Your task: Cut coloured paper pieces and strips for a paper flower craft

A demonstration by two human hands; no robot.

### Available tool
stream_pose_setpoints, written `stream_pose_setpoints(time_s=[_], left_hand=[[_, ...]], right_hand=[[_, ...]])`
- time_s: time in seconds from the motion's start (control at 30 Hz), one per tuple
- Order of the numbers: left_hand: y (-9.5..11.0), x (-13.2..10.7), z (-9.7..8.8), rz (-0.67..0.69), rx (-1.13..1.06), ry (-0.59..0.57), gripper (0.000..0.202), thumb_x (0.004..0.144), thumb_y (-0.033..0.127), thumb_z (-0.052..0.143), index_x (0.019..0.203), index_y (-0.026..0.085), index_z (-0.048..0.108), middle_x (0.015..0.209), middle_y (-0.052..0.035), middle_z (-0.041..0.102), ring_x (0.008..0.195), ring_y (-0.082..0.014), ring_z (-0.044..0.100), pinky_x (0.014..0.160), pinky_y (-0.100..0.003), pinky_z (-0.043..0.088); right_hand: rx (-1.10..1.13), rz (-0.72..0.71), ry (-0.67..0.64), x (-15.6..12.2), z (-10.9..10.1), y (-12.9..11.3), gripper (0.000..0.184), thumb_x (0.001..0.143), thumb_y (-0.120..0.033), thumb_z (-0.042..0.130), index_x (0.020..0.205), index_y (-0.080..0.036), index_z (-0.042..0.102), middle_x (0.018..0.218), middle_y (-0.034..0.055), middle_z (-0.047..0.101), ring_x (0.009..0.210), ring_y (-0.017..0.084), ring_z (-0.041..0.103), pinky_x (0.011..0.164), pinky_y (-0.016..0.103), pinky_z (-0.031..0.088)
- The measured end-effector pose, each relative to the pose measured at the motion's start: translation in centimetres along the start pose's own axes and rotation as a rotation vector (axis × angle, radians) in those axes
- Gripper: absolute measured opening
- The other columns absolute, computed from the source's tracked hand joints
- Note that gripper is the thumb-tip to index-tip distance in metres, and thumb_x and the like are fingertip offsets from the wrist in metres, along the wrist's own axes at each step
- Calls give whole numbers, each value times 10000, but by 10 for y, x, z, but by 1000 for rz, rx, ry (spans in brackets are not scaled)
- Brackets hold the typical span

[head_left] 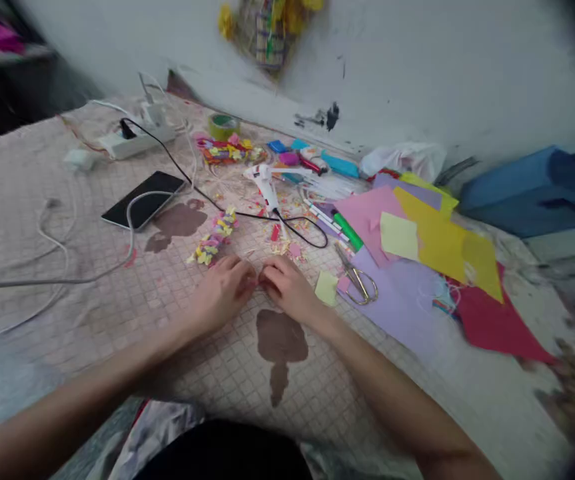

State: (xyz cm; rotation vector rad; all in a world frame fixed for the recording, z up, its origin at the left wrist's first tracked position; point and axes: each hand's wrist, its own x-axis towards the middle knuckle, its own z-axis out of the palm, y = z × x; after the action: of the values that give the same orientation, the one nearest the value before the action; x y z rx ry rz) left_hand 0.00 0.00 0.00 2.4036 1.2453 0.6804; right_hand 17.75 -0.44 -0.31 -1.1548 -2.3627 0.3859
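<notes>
While the bare left hand point(222, 291) and bare right hand point(287, 288) pinched a tiny red paper scrap point(256, 283) between closed fingers point(247, 275) near the yellow-and-pink crinkled-paper garland point(212, 237), a slip could have lost it among the loose paper clippings point(282, 248).
</notes>
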Motion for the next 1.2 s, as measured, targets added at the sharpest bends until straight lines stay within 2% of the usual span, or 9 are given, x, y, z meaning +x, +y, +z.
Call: stream_pose_setpoints(time_s=[0.17, 0.37, 0.57, 0.8, 1.2], left_hand=[[1, 0, -1, 9, 11, -36, 70, 809, 170, 494, 777, 158, 556, 797, -43, 528, 774, -171, 490, 686, -290, 392], [-4, 2, -1, -32, -80, -46, 99, 795, 165, 508, 710, 145, 555, 720, -28, 529, 716, -147, 486, 629, -258, 378], [-8, 5, -4, -79, -166, -45, 91, 765, 152, 516, 687, 136, 558, 676, -14, 532, 651, -123, 485, 593, -242, 376], [-5, 7, -8, -125, -228, -48, 96, 754, 162, 518, 674, 135, 564, 684, -17, 553, 639, -118, 501, 595, -244, 385], [-4, 8, -8, -166, -231, -56, 95, 748, 163, 515, 667, 136, 558, 688, -23, 561, 632, -117, 503, 578, -236, 386]], right_hand=[[43, -2, 4, -1, -2, -2, 122, 806, -94, 484, 863, -179, 551, 953, 70, 510, 924, 196, 468, 816, 342, 407], [80, 70, 98, -9, -7, -9, 140, 813, -124, 494, 930, -184, 542, 956, 73, 510, 962, 202, 466, 862, 352, 400], [51, 98, 12, -22, -3, -11, 43, 821, -168, 524, 845, -188, 554, 905, 60, 528, 896, 197, 475, 803, 354, 409], [17, 107, 10, -21, -1, -11, 34, 828, -185, 524, 817, -184, 557, 886, 58, 530, 881, 201, 470, 786, 355, 405], [95, 111, 23, -22, -3, -11, 173, 853, -179, 481, 992, -207, 581, 966, 68, 551, 930, 202, 489, 817, 367, 415]])
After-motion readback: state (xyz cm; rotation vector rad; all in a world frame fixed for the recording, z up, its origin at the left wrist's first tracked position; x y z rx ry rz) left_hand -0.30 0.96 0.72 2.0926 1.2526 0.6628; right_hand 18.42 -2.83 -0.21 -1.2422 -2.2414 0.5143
